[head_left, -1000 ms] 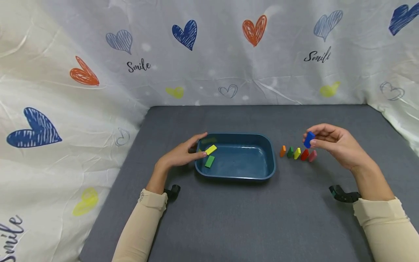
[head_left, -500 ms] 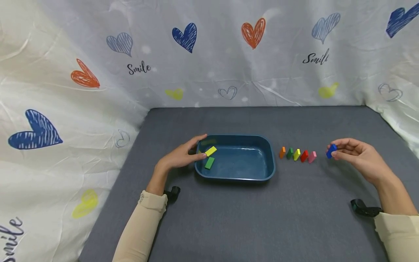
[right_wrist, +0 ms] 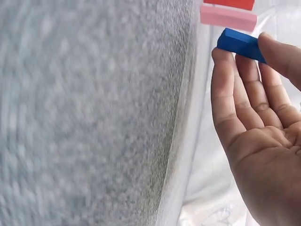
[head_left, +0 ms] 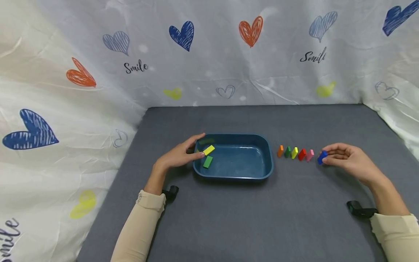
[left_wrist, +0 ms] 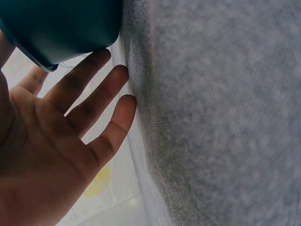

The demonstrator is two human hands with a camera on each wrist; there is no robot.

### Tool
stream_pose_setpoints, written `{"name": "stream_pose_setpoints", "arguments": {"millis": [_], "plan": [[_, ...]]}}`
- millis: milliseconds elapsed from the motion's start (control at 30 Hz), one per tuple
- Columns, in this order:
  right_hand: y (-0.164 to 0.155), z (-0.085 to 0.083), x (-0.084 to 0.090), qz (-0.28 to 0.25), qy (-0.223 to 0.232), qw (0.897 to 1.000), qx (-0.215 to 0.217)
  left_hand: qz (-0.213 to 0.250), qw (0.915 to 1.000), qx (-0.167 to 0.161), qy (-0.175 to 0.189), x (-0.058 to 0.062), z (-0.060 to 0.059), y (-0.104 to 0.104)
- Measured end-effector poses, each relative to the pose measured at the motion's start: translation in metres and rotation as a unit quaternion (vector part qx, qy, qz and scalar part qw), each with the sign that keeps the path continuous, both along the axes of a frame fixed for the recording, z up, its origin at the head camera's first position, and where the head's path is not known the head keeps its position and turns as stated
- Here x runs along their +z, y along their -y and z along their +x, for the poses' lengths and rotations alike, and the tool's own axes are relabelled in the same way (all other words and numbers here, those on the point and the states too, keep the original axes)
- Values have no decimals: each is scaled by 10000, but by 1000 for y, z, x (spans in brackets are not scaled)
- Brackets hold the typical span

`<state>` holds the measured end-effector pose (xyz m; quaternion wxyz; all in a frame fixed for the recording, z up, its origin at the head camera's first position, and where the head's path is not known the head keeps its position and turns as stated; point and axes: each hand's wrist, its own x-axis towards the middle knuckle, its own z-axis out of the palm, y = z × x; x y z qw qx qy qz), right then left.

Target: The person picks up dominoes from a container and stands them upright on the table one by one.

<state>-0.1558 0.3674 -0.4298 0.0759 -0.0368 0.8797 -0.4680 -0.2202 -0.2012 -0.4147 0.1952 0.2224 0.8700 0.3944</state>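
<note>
At the right end of a row of upright dominoes, my right hand [head_left: 348, 160] pinches a blue domino [head_left: 322, 157] between thumb and fingers. Beside it stands a pink domino [head_left: 310, 155], then a red domino [head_left: 302, 154], a yellow domino [head_left: 294, 153], a green domino [head_left: 287, 151] and an orange domino [head_left: 280, 151]. In the right wrist view the blue domino [right_wrist: 240, 44] is close by the pink one. My left hand [head_left: 178, 154] holds the left end of a dark blue tray [head_left: 234, 178], thumb over its rim and the other fingers along the outside.
Inside the tray, at its left end, are another yellow domino [head_left: 208, 150] and another green domino [head_left: 207, 162]. A grey cloth [head_left: 262, 222] covers the table. Behind and to the left hangs a white curtain [head_left: 203, 72] printed with hearts.
My right hand has carried the blue domino from above the row, out to the right and down, then back left beside the pink domino. The left hand keeps its place on the tray.
</note>
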Motion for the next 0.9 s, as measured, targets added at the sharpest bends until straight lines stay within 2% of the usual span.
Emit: {"name": "stream_pose_setpoints", "arguments": {"millis": [400, 700, 900], "plan": [[11, -3, -4, 676, -318, 9972, 45, 5, 10000, -13, 49, 1, 0, 0], [15, -7, -5, 724, -421, 9964, 122, 50, 10000, -30, 45, 0, -1, 1], [16, -8, -8, 760, -290, 9966, 100, 66, 9999, -28, 104, 0, -1, 0]]}}
